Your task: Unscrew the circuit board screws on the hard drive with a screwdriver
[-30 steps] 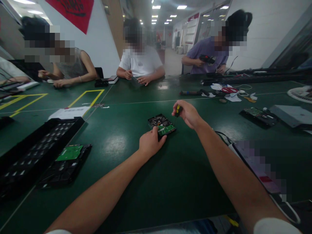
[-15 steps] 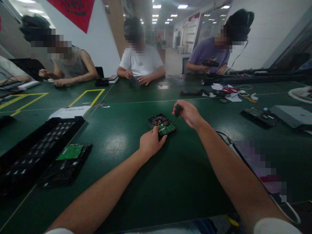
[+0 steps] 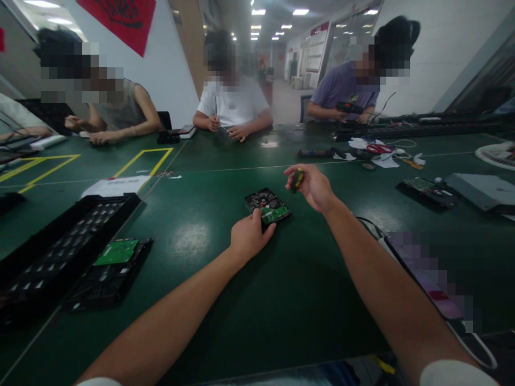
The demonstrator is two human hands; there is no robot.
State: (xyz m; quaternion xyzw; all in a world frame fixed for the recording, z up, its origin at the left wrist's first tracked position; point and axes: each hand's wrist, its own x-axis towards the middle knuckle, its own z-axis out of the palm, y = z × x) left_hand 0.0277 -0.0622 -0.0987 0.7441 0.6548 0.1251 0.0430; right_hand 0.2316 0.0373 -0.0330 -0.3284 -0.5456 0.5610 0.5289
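My left hand [image 3: 248,236] grips the near edge of a hard drive [image 3: 266,201], which lies on the green tabletop with its green circuit board facing up. Between the fingers of my right hand [image 3: 316,186] is a screwdriver [image 3: 297,180] with a dark green and yellow handle. It points down beside the drive's right edge. The shaft is thin and faint, and I cannot tell whether its tip touches the drive.
Left of me lie a black slotted tray [image 3: 76,236] and another hard drive [image 3: 115,268]. A phone-like device [image 3: 422,273] with a cable is by my right forearm. Farther right are a drive [image 3: 428,192] and a grey box [image 3: 483,188]. Several people sit across the table.
The screwdriver's handle has turned in my right fingers, so its yellow marks now show. My left hand and the hard drive have stayed put.
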